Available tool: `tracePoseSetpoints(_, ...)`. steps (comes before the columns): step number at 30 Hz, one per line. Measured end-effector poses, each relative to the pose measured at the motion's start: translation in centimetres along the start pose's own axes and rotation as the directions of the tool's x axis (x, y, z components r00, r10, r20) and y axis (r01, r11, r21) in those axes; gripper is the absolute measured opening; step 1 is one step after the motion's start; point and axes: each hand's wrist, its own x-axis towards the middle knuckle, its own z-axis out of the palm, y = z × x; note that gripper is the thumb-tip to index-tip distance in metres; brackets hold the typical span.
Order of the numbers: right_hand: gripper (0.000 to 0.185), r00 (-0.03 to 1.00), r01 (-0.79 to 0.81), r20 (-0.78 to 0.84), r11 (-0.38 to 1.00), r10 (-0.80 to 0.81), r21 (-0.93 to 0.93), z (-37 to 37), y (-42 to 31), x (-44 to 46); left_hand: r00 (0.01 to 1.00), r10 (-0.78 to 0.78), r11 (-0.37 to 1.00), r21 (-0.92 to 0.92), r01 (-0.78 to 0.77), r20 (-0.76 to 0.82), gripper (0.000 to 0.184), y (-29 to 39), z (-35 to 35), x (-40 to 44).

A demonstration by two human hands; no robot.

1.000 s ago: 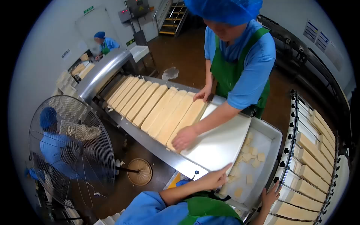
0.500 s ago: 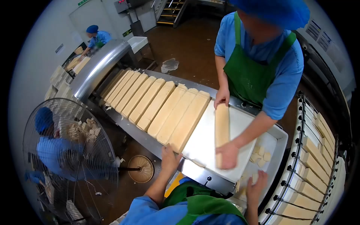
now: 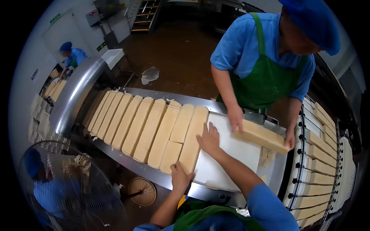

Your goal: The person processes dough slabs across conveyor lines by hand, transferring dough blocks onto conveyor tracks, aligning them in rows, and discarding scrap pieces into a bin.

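Note:
Long pale blocks (image 3: 150,133) lie side by side across the belt. My left hand (image 3: 181,179) is at the near end of the last block (image 3: 192,140), its fingers against that end beside a shorter piece (image 3: 170,156). Farther along the same block, my right hand (image 3: 209,139) has its fingers spread at the block's right edge. The white surface (image 3: 227,165) lies under my right forearm. Across from me, a co-worker's two hands hold another long block (image 3: 262,135), tilted over the white surface and the tray.
A tray (image 3: 277,169) with small pale pieces adjoins the belt's right end. Farther right stands a rack (image 3: 320,167) of long blocks. A fan (image 3: 77,188) and a person behind it are at lower left. Another person works beyond the metal hood (image 3: 79,94).
My right hand has come from the tray to the last block. The co-worker has swung the held block rightward. A column of blocks now shows a split across it.

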Motion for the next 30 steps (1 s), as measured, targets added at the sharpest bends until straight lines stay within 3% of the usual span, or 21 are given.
tracePoseSetpoints(3, 0.067, 0.992, -0.12, 0.034, 0.99, 0.122, -0.069, 1.8, -0.1, 6.0, 0.999, -0.007, 0.996, 0.087, 0.005, 0.031, 0.084, 0.2, 0.2, 0.3)
tracePoseSetpoints(5, 0.067, 0.982, -0.175, 0.052, 0.981, 0.18, -0.082, 2.2, -0.4, 8.4, 0.991, -0.1, 0.989, 0.121, 0.088, 0.092, 0.085, 1.1, -0.4, 0.6)
tracePoseSetpoints(9, 0.065, 0.932, -0.268, 0.217, 0.955, 0.29, -0.125, 1.8, -1.3, 9.9, 0.993, -0.096, 0.979, 0.188, 0.081, 0.074, 0.086, 0.7, 0.6, 0.8)
tracePoseSetpoints(11, 0.065, 0.912, -0.289, 0.257, 0.945, 0.32, -0.154, 0.9, -1.2, 10.0, 0.998, -0.047, 0.979, 0.201, 0.039, 0.034, 0.088, 0.7, 0.9, 0.6)
tracePoseSetpoints(15, 0.068, 0.839, -0.503, 0.17, 0.856, 0.516, -0.118, -1.8, 0.6, 7.8, 1.0, 0.008, 0.98, 0.197, -0.014, 0.03, 0.088, 0.3, 1.0, 0.8)
tracePoseSetpoints(17, 0.074, 0.787, -0.597, 0.138, 0.799, 0.602, -0.078, -3.5, 3.0, 6.3, 0.982, 0.187, 0.972, 0.141, -0.188, 0.025, 0.087, 0.0, 1.4, 0.9)
tracePoseSetpoints(19, 0.079, 0.727, -0.683, 0.085, 0.73, 0.682, -0.018, -4.8, 5.1, 4.8, 0.97, 0.219, 0.962, 0.144, -0.233, 0.11, 0.087, 1.8, 1.0, 1.2)
tracePoseSetpoints(20, 0.084, 0.663, -0.749, 0.039, 0.661, 0.748, 0.046, -6.0, 7.1, 3.4, 0.959, 0.19, 0.977, 0.054, -0.205, 0.213, 0.089, 3.0, 0.8, 1.3)
tracePoseSetpoints(21, 0.094, 0.755, -0.653, -0.076, 0.758, 0.651, 0.006, -4.0, 10.0, 2.2, 0.926, 0.175, 0.984, -0.028, -0.176, 0.335, 0.091, 4.0, 1.1, 1.8)
tracePoseSetpoints(22, 0.102, 0.712, -0.701, -0.063, 0.713, 0.7, -0.009, -4.0, 11.0, 1.7, 0.894, 0.16, 0.987, -0.057, -0.149, 0.419, 0.1, 3.3, 2.8, 2.0)
tracePoseSetpoints(24, 0.106, 0.658, -0.751, 0.002, 0.657, 0.753, 0.07, -6.7, 10.4, 0.5, 0.923, 0.089, 0.968, 0.186, -0.169, 0.374, 0.104, 4.0, 4.8, 1.9)
tracePoseSetpoints(25, 0.104, 0.612, -0.791, -0.031, 0.612, 0.79, -0.022, -6.9, 10.2, 0.2, 0.932, 0.017, 0.946, 0.297, -0.132, 0.361, 0.103, 4.9, 5.3, 2.0)
tracePoseSetpoints(27, 0.092, 0.469, -0.841, 0.007, 0.444, 0.883, 0.31, -9.7, 10.6, -2.4, 0.952, 0.124, 0.966, 0.186, -0.18, 0.28, 0.084, 6.9, 5.1, 1.3)
tracePoseSetpoints(30, 0.088, 0.353, -0.795, -0.115, 0.363, 0.928, 0.487, -13.1, 13.7, -9.0, 0.895, 0.42, 0.893, 0.106, -0.437, 0.153, 0.078, 8.5, 7.2, 0.5)
